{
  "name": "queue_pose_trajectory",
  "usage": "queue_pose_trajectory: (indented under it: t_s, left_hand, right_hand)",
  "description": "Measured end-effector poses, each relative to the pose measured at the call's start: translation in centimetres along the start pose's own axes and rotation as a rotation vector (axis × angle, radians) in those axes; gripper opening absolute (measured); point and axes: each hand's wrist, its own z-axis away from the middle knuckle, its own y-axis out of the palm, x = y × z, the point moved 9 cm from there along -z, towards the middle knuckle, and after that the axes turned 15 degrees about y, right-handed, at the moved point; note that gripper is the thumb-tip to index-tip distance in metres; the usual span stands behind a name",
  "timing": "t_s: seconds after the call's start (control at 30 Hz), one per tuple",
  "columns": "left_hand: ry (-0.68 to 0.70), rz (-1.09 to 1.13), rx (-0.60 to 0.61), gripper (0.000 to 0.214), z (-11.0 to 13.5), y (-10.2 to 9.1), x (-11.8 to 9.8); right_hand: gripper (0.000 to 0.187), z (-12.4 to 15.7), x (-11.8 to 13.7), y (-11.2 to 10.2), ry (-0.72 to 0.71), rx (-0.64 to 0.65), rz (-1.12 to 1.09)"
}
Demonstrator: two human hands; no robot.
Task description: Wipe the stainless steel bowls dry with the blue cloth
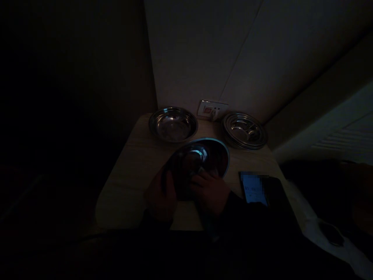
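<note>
The scene is very dark. A shiny steel plate [204, 155] is tilted up over the middle of a small wooden table [131, 182]. My left hand [160, 196] grips its near left rim with fingers curled round it. My right hand [211, 190] rests on the plate's inner face with fingers bent, and a small pale thing I cannot make out shows at its fingertips.
A steel bowl [173, 124] stands at the table's back left and a stack of steel plates [244, 131] at the back right. A wall socket [211, 110] sits between them. A lit phone [255, 188] lies at the right edge. A pale bed surface [335, 128] lies to the right.
</note>
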Motion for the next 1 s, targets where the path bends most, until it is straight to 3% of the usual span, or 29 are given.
queue_pose_trajectory:
  t_s: [0.13, 0.33, 0.47, 0.57, 0.8, 1.0]
  left_hand:
    - [0.05, -0.009, -0.013, 0.024, 0.0, 0.1, -0.7]
    - [0.061, -0.004, 0.013, 0.025, -0.1, 0.2, -1.1]
    - [0.132, 0.007, -0.021, 0.023, -0.2, 0.0, -1.6]
    - [0.184, -0.012, -0.061, 0.023, -0.1, -0.1, -2.0]
    - [0.188, -0.037, -0.068, 0.022, -0.2, -0.2, -1.9]
    - [0.117, -0.05, -0.043, 0.021, -0.2, 0.0, -1.3]
  right_hand:
    - [0.011, 0.6, -1.6, -0.5, 0.008, 0.009, 0.139]
    - [0.011, 0.4, -0.5, -0.2, 0.02, 0.036, 0.045]
    - [0.011, 0.5, -1.6, -0.4, 0.035, 0.047, 0.157]
    - [0.011, 0.6, -1.8, -0.1, 0.083, 0.099, 0.12]
    - [0.017, 0.6, -1.7, 0.0, 0.099, 0.11, 0.178]
    - [0.017, 0.9, -1.1, 0.2, 0.091, 0.112, 0.088]
